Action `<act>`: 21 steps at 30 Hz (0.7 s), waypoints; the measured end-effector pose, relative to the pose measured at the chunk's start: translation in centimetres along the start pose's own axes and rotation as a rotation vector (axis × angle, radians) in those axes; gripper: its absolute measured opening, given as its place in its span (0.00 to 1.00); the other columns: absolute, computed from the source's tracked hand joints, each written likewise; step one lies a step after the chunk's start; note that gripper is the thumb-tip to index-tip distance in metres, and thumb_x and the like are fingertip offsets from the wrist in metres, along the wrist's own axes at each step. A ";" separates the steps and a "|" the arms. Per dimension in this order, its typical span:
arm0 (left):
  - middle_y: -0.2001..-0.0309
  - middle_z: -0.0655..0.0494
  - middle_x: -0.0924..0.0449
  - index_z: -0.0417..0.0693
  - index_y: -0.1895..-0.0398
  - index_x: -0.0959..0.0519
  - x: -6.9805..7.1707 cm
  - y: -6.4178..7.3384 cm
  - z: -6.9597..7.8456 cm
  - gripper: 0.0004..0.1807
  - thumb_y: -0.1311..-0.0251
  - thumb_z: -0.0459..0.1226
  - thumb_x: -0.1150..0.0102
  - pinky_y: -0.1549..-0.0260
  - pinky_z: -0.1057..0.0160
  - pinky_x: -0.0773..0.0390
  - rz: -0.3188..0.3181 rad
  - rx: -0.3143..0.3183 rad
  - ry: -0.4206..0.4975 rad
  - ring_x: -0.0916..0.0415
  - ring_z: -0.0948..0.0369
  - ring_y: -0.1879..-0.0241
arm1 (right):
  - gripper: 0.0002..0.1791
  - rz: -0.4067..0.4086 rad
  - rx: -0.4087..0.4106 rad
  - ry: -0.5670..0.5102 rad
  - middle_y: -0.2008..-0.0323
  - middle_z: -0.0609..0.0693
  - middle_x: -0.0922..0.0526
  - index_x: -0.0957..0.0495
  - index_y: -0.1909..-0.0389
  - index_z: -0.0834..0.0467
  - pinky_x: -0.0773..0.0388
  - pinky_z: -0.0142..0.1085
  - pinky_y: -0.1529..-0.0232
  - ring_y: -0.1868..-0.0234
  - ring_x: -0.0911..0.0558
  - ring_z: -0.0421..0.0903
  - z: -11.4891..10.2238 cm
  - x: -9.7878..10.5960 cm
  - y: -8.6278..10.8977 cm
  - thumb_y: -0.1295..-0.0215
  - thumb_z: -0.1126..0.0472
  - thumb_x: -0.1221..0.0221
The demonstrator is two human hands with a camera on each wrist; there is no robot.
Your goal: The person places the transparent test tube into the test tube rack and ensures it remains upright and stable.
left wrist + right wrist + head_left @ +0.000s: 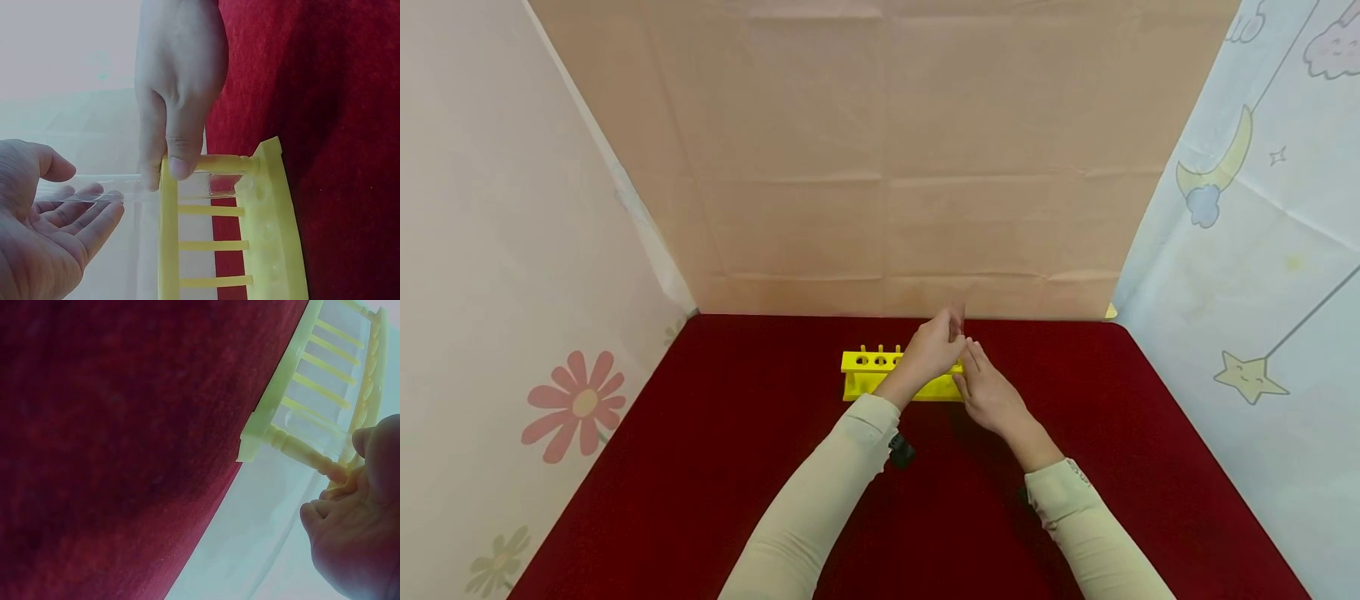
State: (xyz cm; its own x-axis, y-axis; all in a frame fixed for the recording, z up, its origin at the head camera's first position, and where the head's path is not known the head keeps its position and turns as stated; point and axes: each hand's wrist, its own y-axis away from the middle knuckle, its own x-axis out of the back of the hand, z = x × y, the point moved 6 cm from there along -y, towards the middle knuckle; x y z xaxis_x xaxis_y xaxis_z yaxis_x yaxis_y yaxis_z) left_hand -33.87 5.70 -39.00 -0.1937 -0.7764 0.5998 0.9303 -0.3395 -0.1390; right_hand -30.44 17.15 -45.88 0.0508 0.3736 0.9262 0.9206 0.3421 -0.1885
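A yellow test tube rack (861, 384) stands on the dark red tabletop, with pegs along its back. In the left wrist view a clear test tube (132, 187) sits through the hole at the rack's end, its upper part sticking out above the top plate. My left hand (56, 225) is around that upper part, thumb and fingers spread apart, not closed on the glass. At the same end my right hand (184, 69) pinches the top plate (169, 250) between thumb and fingers. From the right wrist view, the right hand (356, 531) covers the rack's corner.
The dark red tabletop (700, 467) reaches out on both sides of the rack. Behind it hangs a creased tan sheet (880, 225). White printed sheets stand at the left (490, 275) and right (1247, 275).
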 end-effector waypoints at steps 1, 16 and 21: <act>0.63 0.55 0.25 0.49 0.49 0.30 0.0 0.0 0.0 0.10 0.28 0.39 0.43 0.70 0.68 0.25 0.000 -0.004 0.000 0.27 0.60 0.68 | 0.35 -0.005 -0.005 -0.002 0.22 0.69 0.51 0.55 0.22 0.69 0.45 0.56 0.26 0.21 0.51 0.64 0.0 0.0 0.0 0.20 0.58 0.55; 0.64 0.56 0.24 0.49 0.50 0.30 -0.2 0.0 -0.4 0.09 0.29 0.39 0.44 0.66 0.65 0.25 0.004 -0.019 -0.057 0.26 0.58 0.65 | 0.34 -0.038 -0.022 -0.021 0.21 0.66 0.54 0.57 0.21 0.66 0.46 0.55 0.25 0.20 0.53 0.62 0.1 0.0 0.1 0.18 0.55 0.60; 0.64 0.56 0.24 0.50 0.51 0.30 -0.4 -0.1 -0.4 0.09 0.29 0.39 0.43 0.68 0.65 0.25 0.001 -0.017 -0.057 0.26 0.58 0.66 | 0.33 -0.041 -0.019 -0.002 0.21 0.67 0.54 0.58 0.21 0.67 0.47 0.55 0.25 0.20 0.54 0.62 0.0 0.0 0.2 0.17 0.55 0.61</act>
State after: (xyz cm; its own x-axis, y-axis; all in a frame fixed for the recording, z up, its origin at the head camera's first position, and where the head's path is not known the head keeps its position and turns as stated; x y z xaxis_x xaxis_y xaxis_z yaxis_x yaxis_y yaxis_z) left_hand -34.06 5.79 -39.54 -0.1744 -0.7452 0.6436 0.9248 -0.3484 -0.1528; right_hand -30.28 17.19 -45.91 0.0121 0.3618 0.9322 0.9290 0.3407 -0.1443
